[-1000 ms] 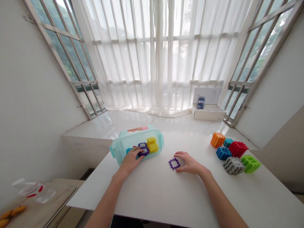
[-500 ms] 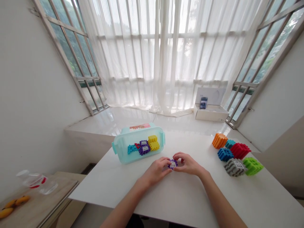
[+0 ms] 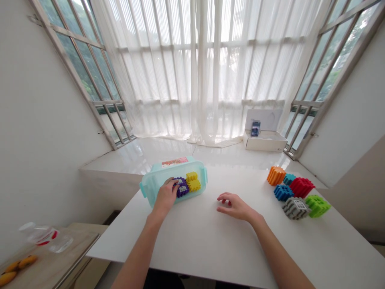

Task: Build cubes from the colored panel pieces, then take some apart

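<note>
My left hand (image 3: 167,195) reaches into a translucent aqua plastic bin (image 3: 156,176). Its thumb and fingers are closed at the left side of the purple building blocks (image 3: 182,190), which have notched edges and white window insets. How much of a block is between the fingers is partly hidden. Two yellow block stacks (image 3: 194,185) lie just right of the purple ones in the bin. Over the white table, my right hand (image 3: 236,206) rests with curved fingers apart from the thumb, and nothing shows between them.
At the table's right stand notched block stacks: orange (image 3: 276,176), blue (image 3: 283,192), teal (image 3: 289,179), red (image 3: 302,187), grey (image 3: 296,208) and green (image 3: 318,206). An opened white box (image 3: 264,143) sits on the sill. A side table holds a bottle (image 3: 45,236) and yellow fruit (image 3: 27,262).
My left hand has moved left from the table into the bin, covering the light blue and red pieces. The purple block between both hands has left that spot. My right hand stayed nearly in place.
</note>
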A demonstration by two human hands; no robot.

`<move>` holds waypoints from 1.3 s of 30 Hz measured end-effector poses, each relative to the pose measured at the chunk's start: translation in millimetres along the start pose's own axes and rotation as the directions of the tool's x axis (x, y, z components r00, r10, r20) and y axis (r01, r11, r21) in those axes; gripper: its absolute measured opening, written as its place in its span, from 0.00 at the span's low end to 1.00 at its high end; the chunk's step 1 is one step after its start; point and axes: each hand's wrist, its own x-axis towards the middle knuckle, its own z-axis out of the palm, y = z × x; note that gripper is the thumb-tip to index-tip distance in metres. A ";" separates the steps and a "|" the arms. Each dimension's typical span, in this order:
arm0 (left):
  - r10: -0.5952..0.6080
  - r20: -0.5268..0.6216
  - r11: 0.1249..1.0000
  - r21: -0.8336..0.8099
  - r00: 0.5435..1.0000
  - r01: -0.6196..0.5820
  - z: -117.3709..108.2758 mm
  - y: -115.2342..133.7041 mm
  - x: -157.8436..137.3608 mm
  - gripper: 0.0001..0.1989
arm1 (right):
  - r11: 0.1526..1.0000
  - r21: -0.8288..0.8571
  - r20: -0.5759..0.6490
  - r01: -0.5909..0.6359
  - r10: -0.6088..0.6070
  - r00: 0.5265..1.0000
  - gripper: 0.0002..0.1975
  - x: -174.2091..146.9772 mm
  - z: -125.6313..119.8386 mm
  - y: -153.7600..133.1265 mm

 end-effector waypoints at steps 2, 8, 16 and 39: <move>-0.008 0.051 0.998 0.062 0.999 0.004 2.5 -7.5 13.3 0.15 | 1.000 0.003 -0.007 0.003 -0.003 1.000 0.15 0.0 0.1 -0.1; 0.059 0.139 0.993 0.090 0.988 -0.072 20.0 -19.1 26.0 0.16 | 1.000 -0.007 -0.019 -0.002 0.002 1.000 0.14 -1.5 -0.3 -1.7; 0.107 -0.031 0.992 0.074 0.994 -0.105 25.1 -13.8 14.2 0.18 | 0.996 -0.075 -0.119 0.050 -0.058 0.991 0.13 -1.2 -5.0 -6.2; 0.368 -0.158 0.917 -0.103 0.916 -0.386 10.9 32.3 0.0 0.10 | 0.689 -0.471 -0.853 -0.551 -0.198 0.482 0.32 -167.8 -83.6 70.7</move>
